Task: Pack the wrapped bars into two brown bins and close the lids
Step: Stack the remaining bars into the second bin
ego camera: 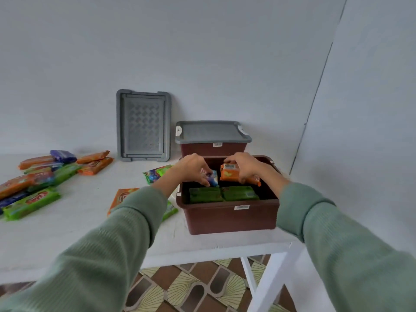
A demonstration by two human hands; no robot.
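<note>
An open brown bin (pixel 229 218) stands near the table's front right edge, with green wrapped bars (pixel 222 193) lying inside it. Over the bin, my left hand (pixel 193 166) pinches a blue wrapped bar (pixel 213 177) and my right hand (pixel 244 166) grips an orange wrapped bar (pixel 230 173). Behind it a second brown bin (pixel 212 149) sits with its grey lid (pixel 211 131) on. A loose grey lid (pixel 143 125) leans upright against the wall. Several orange, green and blue bars (pixel 38 176) lie heaped at the left.
A few more bars (pixel 156 173) lie just left of the open bin, partly under my left sleeve. The white table (pixel 78 233) ends at its front edge above a patterned tile floor (pixel 191 287). A wall stands close on the right.
</note>
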